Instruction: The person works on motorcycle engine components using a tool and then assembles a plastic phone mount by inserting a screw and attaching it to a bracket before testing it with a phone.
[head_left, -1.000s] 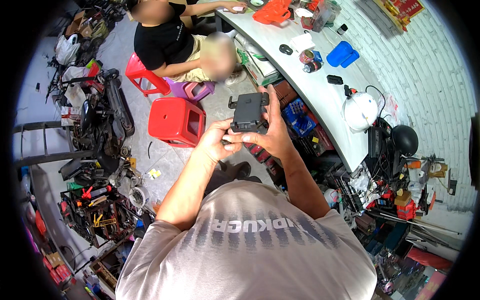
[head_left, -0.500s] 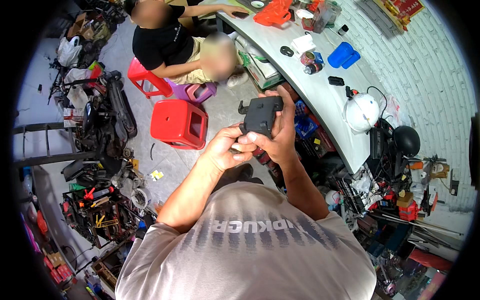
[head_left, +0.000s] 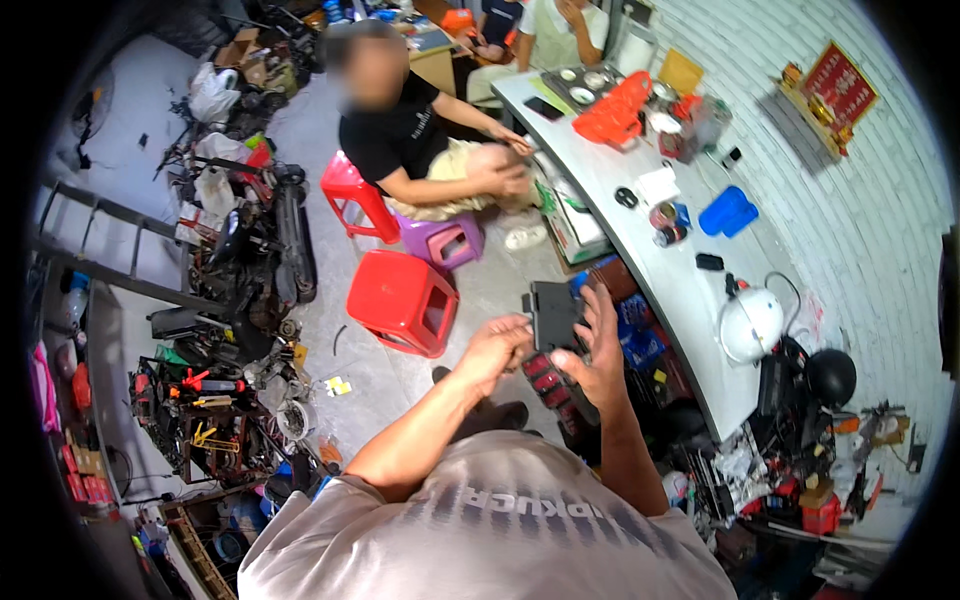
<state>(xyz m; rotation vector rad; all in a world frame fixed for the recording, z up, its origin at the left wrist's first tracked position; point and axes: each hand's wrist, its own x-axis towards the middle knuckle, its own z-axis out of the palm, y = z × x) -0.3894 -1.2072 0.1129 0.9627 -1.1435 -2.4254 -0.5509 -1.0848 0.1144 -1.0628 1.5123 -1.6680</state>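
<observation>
In front of my body is a black phone holder (head_left: 553, 315), a boxy block with small corner arms. My left hand (head_left: 490, 352) is closed on its lower left edge, thumb and fingers pinched together. My right hand (head_left: 598, 350) stands at its right side with fingers stretched out and apart. The right thumb points toward the holder's lower right corner; whether it touches cannot be made out. My left fingertips are partly hidden behind the holder.
A red stool (head_left: 395, 300) stands ahead to the left. A person in a black shirt (head_left: 400, 135) sits beyond it. The long grey table (head_left: 690, 330) curves along my right, bearing a white helmet (head_left: 752, 325) and a blue object (head_left: 728, 212). Piled parts (head_left: 235, 260) line the left.
My view has tilted up, showing more of the far room. My right hand has gone from gripping the holder to spread fingers beside it. The holder has turned in my left hand.
</observation>
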